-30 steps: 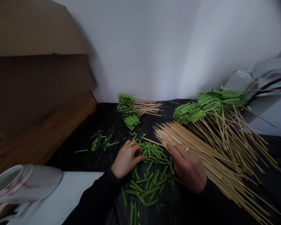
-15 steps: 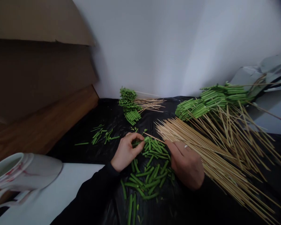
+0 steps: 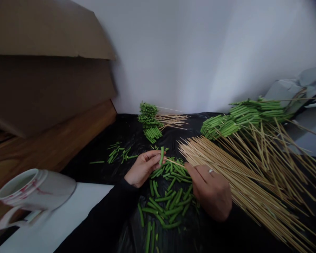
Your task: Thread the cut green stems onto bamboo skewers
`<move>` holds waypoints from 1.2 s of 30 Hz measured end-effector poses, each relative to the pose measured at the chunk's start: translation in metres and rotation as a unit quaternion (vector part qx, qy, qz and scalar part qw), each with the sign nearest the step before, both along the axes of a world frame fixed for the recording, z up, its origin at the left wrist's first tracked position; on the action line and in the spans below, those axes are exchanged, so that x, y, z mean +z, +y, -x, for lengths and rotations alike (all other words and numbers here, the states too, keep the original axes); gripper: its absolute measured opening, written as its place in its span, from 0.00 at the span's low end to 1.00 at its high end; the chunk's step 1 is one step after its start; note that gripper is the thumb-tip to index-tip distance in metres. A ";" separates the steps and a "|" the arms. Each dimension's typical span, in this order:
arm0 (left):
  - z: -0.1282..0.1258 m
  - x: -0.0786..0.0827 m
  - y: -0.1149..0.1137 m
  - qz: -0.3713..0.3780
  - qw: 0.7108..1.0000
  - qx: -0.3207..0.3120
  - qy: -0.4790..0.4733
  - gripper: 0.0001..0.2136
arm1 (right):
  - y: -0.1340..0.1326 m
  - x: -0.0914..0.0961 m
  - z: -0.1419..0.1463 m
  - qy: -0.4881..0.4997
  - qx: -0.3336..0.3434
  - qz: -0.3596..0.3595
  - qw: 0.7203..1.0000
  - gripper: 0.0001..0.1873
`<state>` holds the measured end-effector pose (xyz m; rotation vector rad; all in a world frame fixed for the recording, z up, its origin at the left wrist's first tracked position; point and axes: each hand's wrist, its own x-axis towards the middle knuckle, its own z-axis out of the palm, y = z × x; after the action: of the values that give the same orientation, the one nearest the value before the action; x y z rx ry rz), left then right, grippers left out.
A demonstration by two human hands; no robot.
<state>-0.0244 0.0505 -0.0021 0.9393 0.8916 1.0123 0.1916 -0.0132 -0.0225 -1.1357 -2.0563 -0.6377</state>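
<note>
Between the thumb and fingers of my left hand (image 3: 143,168) a short green bean piece (image 3: 162,155) is pinched, held roughly upright. My right hand (image 3: 210,188), with a ring on one finger, grips a thin wooden skewer (image 3: 176,162). The skewer's tip points left and meets the bean piece; whether it has pierced it I cannot tell. Below and between both hands lies a loose pile of cut green beans (image 3: 171,203). A thick bundle of bare skewers (image 3: 234,175) lies beside my right hand.
Threaded beans on skewers (image 3: 150,121) are stacked by the wall, with a larger stack (image 3: 242,116) at the right. Scattered bean pieces (image 3: 118,153) lie left on the black plastic sheet (image 3: 89,175). A mug (image 3: 39,189) stands on a white surface (image 3: 76,207), near a cardboard box (image 3: 50,88).
My left hand has picked up a bean piece and now holds it against the skewer's tip. My right hand keeps its hold on the skewer. The view has shifted slightly.
</note>
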 end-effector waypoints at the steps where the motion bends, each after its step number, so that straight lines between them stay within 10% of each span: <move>1: 0.000 -0.001 0.000 0.003 1.000 -0.001 -0.001 0.15 | 0.000 0.001 0.002 -0.015 -0.003 -0.005 1.000 0.16; 36: -0.002 -0.007 -0.001 0.006 0.999 -0.016 -0.034 0.12 | -0.011 -0.001 -0.003 -0.055 -0.052 0.022 0.997 0.21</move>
<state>-0.0223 0.0493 -0.0087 0.9019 0.8226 1.0042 0.1943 -0.0243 -0.0236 -1.2638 -2.1237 -0.7233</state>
